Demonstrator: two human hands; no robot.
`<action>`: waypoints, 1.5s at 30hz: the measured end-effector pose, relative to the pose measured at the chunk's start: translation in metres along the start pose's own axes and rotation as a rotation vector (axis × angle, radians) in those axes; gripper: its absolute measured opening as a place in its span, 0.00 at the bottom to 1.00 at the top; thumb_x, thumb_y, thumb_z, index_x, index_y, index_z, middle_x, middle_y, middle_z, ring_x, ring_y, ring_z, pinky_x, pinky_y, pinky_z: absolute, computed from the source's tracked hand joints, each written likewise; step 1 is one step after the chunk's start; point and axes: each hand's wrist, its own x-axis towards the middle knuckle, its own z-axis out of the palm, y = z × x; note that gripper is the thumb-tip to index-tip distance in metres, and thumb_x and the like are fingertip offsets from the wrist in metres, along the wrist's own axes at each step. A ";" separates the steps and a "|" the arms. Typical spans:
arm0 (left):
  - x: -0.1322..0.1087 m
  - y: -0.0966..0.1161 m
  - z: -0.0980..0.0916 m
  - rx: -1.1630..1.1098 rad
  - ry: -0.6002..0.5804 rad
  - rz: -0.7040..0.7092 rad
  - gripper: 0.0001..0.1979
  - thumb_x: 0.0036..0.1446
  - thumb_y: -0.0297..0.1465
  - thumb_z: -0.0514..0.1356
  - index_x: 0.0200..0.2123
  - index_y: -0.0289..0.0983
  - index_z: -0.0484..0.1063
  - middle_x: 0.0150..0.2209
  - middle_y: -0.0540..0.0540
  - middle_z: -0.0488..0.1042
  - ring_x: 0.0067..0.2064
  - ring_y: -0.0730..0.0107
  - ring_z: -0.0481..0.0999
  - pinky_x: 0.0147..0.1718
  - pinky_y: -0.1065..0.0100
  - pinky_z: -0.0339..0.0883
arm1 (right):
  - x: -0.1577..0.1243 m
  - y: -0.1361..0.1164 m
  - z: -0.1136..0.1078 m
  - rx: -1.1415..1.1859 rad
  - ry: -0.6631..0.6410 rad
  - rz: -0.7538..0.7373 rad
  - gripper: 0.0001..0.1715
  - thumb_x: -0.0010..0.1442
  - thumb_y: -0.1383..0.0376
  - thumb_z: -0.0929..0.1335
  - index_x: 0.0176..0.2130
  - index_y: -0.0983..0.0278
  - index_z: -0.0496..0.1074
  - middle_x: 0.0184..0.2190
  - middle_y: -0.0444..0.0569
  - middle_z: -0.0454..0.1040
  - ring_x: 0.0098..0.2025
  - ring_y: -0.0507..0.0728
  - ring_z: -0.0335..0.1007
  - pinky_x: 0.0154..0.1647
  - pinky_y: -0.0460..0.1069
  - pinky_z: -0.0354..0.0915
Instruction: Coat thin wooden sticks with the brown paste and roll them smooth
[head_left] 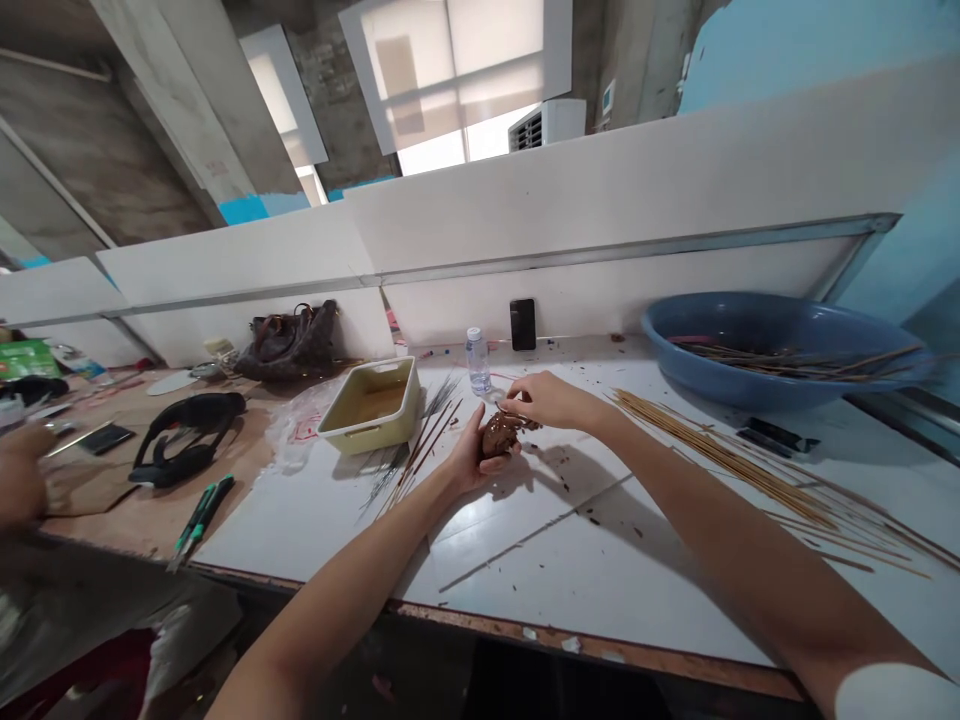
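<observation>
Left hand (472, 460), right hand (551, 400) on brown lump (499, 436); white workbench (525, 530), window (450, 80).

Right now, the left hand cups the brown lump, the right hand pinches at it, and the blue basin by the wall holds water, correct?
Not quite: the head view shows the blue basin holding thin sticks, not water. The left hand does cup the brown lump, and the right hand pinches at it.

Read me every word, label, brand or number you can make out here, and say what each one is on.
Nothing is readable: markings on the plastic water bottle, the green packet and the red marks on the clear plastic bag are too small or blurred to read.
</observation>
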 end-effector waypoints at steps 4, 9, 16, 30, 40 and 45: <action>0.002 -0.001 -0.001 0.095 -0.009 -0.034 0.39 0.68 0.67 0.56 0.35 0.34 0.76 0.27 0.40 0.80 0.12 0.82 0.56 0.11 0.77 0.42 | 0.009 0.005 0.023 -0.007 -0.127 0.049 0.34 0.67 0.36 0.72 0.30 0.62 0.76 0.30 0.51 0.81 0.32 0.58 0.72 0.34 0.51 0.59; 0.001 -0.002 0.001 0.121 0.002 0.013 0.39 0.65 0.69 0.61 0.37 0.34 0.76 0.29 0.41 0.80 0.13 0.83 0.55 0.11 0.78 0.41 | 0.013 0.007 0.034 0.066 -0.138 0.109 0.38 0.60 0.32 0.74 0.26 0.61 0.73 0.26 0.49 0.78 0.30 0.57 0.69 0.31 0.51 0.56; 0.001 -0.002 0.009 0.119 0.170 0.150 0.25 0.66 0.51 0.71 0.39 0.31 0.80 0.36 0.39 0.84 0.15 0.86 0.55 0.11 0.77 0.38 | 0.023 0.026 0.041 0.194 0.050 0.182 0.35 0.59 0.34 0.75 0.26 0.62 0.75 0.24 0.49 0.78 0.29 0.57 0.71 0.30 0.51 0.58; 0.000 -0.015 0.006 0.384 0.022 0.235 0.31 0.57 0.55 0.77 0.41 0.29 0.83 0.35 0.40 0.83 0.18 0.83 0.63 0.16 0.73 0.42 | 0.010 0.033 0.024 0.252 -0.346 0.177 0.48 0.58 0.21 0.68 0.29 0.63 0.77 0.24 0.47 0.73 0.26 0.53 0.57 0.26 0.50 0.50; 0.003 -0.015 -0.003 0.365 0.050 0.228 0.21 0.60 0.45 0.77 0.37 0.31 0.81 0.30 0.42 0.81 0.17 0.85 0.56 0.16 0.75 0.37 | 0.018 0.047 0.036 0.267 -0.187 0.098 0.40 0.57 0.29 0.73 0.26 0.63 0.79 0.24 0.46 0.75 0.31 0.55 0.65 0.33 0.50 0.57; 0.001 -0.015 -0.001 0.367 0.079 0.215 0.19 0.62 0.42 0.76 0.37 0.30 0.81 0.27 0.42 0.80 0.16 0.86 0.56 0.16 0.75 0.42 | 0.015 0.044 0.039 0.208 -0.152 0.065 0.36 0.60 0.34 0.71 0.25 0.62 0.74 0.22 0.42 0.68 0.29 0.54 0.60 0.32 0.50 0.53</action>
